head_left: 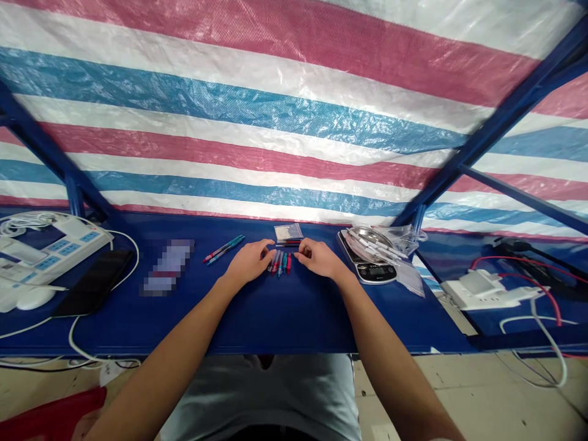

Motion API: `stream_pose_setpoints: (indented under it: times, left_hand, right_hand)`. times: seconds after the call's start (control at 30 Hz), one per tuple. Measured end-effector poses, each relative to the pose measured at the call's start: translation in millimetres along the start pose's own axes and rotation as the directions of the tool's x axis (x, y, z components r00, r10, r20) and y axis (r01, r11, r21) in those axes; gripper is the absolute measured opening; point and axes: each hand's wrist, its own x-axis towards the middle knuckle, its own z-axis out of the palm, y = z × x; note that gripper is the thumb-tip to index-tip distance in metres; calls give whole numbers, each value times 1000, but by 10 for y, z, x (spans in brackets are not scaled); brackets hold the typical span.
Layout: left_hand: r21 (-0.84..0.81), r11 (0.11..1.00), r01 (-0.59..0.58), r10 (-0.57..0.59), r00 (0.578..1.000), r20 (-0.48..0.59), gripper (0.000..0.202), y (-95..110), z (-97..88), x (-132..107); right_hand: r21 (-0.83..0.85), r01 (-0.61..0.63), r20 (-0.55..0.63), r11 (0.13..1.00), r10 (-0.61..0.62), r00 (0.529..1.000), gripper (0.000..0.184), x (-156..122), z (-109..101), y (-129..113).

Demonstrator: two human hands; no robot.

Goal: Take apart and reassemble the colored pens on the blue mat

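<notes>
we view a blue surface from above, its near edge running just in front of the person's lap and its far side meeting a striped sheet of red, white and blue. between the near edge and the hands we find a broad stretch of plain blue, the widest room for moving. to the left, room is bounded by a blurred item, then a dark phone and a white power strip; to the right, by a scale bearing a metal bowl and clear plastic bags, close to the surface's right end.

the row of pens lies at mid-surface, between the two hands. we note slender bodies set side by side, pointing near to far, in red, teal and pale, see-through tones. just beyond them lie thin dark rods and a small clear bag with pale contents; farther left rest more pens in teal and red, slanted.

the left hand shows a narrow gap between thumb and index finger, beside the row's left end. the right hand is curled near its right end; we cannot tell whether either grips anything.
</notes>
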Motion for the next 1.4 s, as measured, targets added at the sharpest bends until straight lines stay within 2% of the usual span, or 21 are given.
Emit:
stream_pose_setpoints:
  times: [0.1, 0.2, 0.27, 0.33, 0.43, 0.6, 0.77, 0.87, 0.97, 1.07, 1.13, 1.2, 1.27, 1.4]
  left_hand:
    - [150, 987, 48, -27, 990, -139, 30, -94, -115, 3]
    - [340, 902, 267, -167, 941, -294, 26, -247, -255, -27]
    - [393, 826, 405, -291, 902, -318, 29, -350, -326, -55]
    - [405, 787, 465, -363, 880, -306, 32, -433, -368, -73]
    - [408, 787, 463, -373, 884, -283, 31, -494, -387, -66]
    - [405, 815, 414, -321, 905, -280, 28, -458, -402, -28]
    - [331, 832, 445, -385, 893, -233, 35, -483, -498, -42]
    - [293, 887, 356, -278, 920, -277, 32, -492, -522, -28]
    - [242, 960, 141, -67, 954, -291, 30, -374, -440, 14]
    - [166, 978, -128, 157, 973, -171, 27, -144, -265, 32]
    - [90, 958, -274, 281, 956, -88, 26, 5, -144, 16]
    - [61, 947, -315, 319, 946, -61, 25, 104, -58, -8]
    - [49, 955, -291, 294, 952, -80, 22, 138, -21, -24]
    - [63, 967, -248, 254, 960, -121, 18, 74, -49, -15]
  right_hand:
    - [21, 20, 53, 1000, -21, 998, 27, -10, 27, -54]
    - [61, 21, 67, 998, -25, 997, 34, -6, 20, -46]
    - [77, 7, 55, 997, -12, 998, 36, 2, 12, -18]
    - [83, -4, 27, 997, 1, 1000, 36, 12, 5, 11]
    - [84, -1, -25, 996, 3, 1000, 35, 25, -2, 28]
    - [94, 22, -101, 995, -13, 995, 32, 31, -1, -20]
    - [96, 21, -109, 995, -11, 994, 32, 35, 16, -27]
    - [126, 29, -141, 992, -11, 990, 33, 49, 48, -13]
    - [237, 38, -168, 971, 2, 986, 34, 70, 126, -35]
    - [432, 27, -104, 901, 20, 994, 42, 83, 229, -109]
    - [532, 1, -17, 847, 9, 1000, 47, 82, 278, -172]
    - [578, -30, 60, 815, -6, 998, 46, 79, 294, -219]
    - [597, -53, 87, 801, 1, 996, 47, 80, 279, -232]
    - [619, -81, 25, 782, 83, 996, 49, 95, 208, -151]
